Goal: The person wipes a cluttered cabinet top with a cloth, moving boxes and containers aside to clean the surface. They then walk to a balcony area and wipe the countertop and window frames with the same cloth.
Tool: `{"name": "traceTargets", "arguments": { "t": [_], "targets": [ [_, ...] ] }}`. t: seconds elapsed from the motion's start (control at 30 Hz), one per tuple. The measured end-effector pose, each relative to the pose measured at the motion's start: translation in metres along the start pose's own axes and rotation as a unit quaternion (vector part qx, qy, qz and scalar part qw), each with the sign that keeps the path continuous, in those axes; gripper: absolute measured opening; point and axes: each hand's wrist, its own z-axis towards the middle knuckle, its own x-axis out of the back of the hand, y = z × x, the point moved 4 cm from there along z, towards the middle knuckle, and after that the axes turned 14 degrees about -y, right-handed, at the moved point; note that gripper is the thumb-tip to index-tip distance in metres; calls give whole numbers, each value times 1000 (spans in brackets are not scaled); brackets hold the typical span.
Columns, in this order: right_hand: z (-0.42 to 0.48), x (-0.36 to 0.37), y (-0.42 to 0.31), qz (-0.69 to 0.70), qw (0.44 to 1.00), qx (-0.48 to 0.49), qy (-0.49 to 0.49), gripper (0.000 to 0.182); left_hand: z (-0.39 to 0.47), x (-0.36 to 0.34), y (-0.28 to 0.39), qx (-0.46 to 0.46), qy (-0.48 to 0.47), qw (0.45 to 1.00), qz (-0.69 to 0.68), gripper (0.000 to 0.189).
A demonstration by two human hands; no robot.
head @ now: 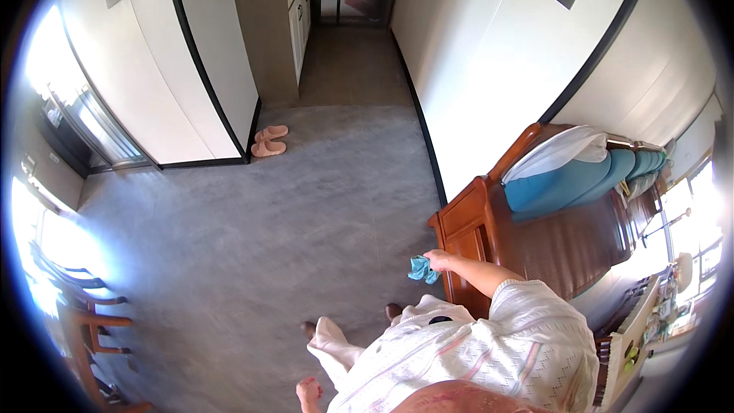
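Observation:
My right hand (438, 260) is closed on a light-blue cloth (423, 270) that hangs bunched from its fingers, just beside the end panel of a wooden sofa (462, 223). My left hand (310, 391) hangs low at the bottom of the view, its fingers curled and nothing visible in them. Below me are my white knitted top (459, 355), pale trousers (335, 344) and the tips of brown shoes (393, 311).
Blue cushions (565, 180) and a white cloth (553, 155) lie on the sofa. Pink slippers (268, 148) stand by a wall corner, near a cabinet (266, 40). Wooden chairs (86, 318) are at left. A table (628, 344) bearing small items stands lower right. Grey floor (258, 229) lies ahead.

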Motion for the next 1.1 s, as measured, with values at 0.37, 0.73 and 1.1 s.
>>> {"name": "traceTargets", "arguments": {
  "t": [0.37,0.73,1.1],
  "targets": [
    [43,-4,-190,74,996,-26,38,30,84,272,32,77,6,997,-4,26],
    [145,36,-400,52,996,-57,-44,30,260,485,279,-150,41,986,-60,31],
    [331,198,-783,-178,972,152,3,23,217,629,155,97,195,958,-185,26]
  ]
}}
